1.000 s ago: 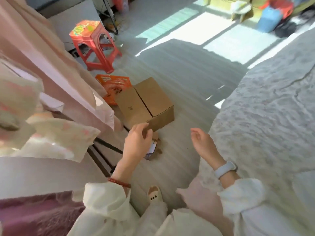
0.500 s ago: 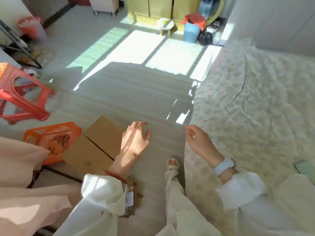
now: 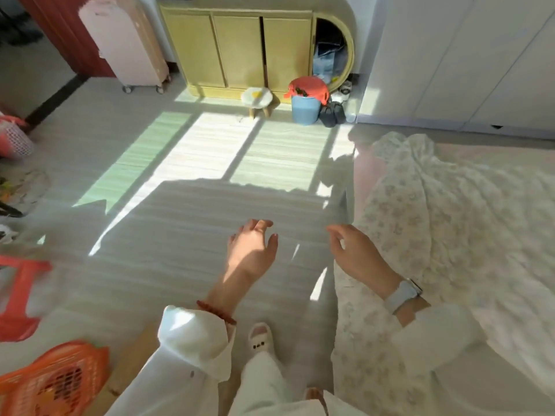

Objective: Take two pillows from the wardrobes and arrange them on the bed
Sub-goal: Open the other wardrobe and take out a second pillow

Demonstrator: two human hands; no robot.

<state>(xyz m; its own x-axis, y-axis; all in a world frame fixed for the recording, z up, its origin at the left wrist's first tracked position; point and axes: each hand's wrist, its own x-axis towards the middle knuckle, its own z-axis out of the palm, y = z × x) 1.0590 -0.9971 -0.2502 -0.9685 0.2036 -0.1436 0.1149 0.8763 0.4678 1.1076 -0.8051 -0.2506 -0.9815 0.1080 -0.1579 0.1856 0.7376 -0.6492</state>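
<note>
My left hand (image 3: 252, 250) hangs over the pale floor with fingers apart and nothing in it. To its right, my right hand (image 3: 357, 255), with a pale blue watch at the wrist, is also empty and loosely spread, just at the near edge of the bed (image 3: 450, 235). A wrinkled flowered sheet covers the bed at the right. White wardrobe doors (image 3: 468, 61) stand shut behind the bed at the far right. No pillow is in view.
A yellow low cabinet (image 3: 240, 52) stands at the far wall, with a small stool (image 3: 256, 99) and a blue bin (image 3: 304, 105) before it. A pink wheeled case (image 3: 129, 43) is far left. An orange basket (image 3: 54, 382), a red stool (image 3: 18, 298) and a cardboard box (image 3: 132, 364) sit at the near left.
The view has swung right, away from the clothes rack toward the far cabinet and the bed. The box and basket slid to the lower left. Both hands stay empty.
</note>
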